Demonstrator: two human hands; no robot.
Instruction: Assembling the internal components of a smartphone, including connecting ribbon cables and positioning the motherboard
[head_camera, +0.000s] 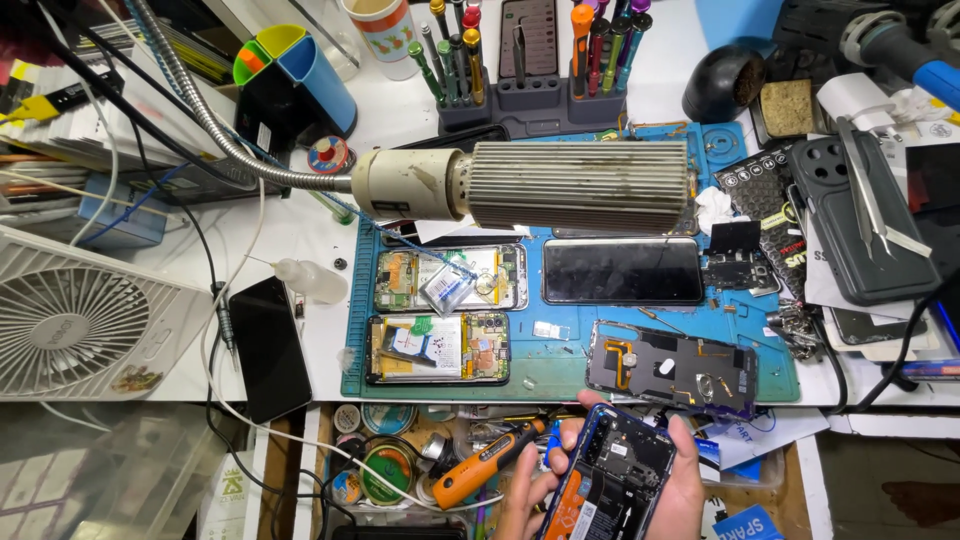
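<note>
At the bottom centre I hold an opened blue phone (615, 480), back cover off, its circuit board and orange-labelled battery showing. My right hand (685, 490) grips its right edge with fingers curled over the top corner. My left hand (528, 490) supports its left edge, thumb on the frame. An orange electric screwdriver (487, 462) lies just left of my left hand in the open drawer. Above my hands, on the blue repair mat (560, 375), lies a grey phone midframe (672, 365).
Two more opened phones (450, 280) (437, 348) and a dark phone screen (622, 271) lie on the mat under a ribbed lamp head (580, 186) on a gooseneck. A white fan (75, 320) stands left, a black phone (269, 347) beside it. A screwdriver rack (530, 60) stands behind; a grey case with tweezers (865, 215) sits right.
</note>
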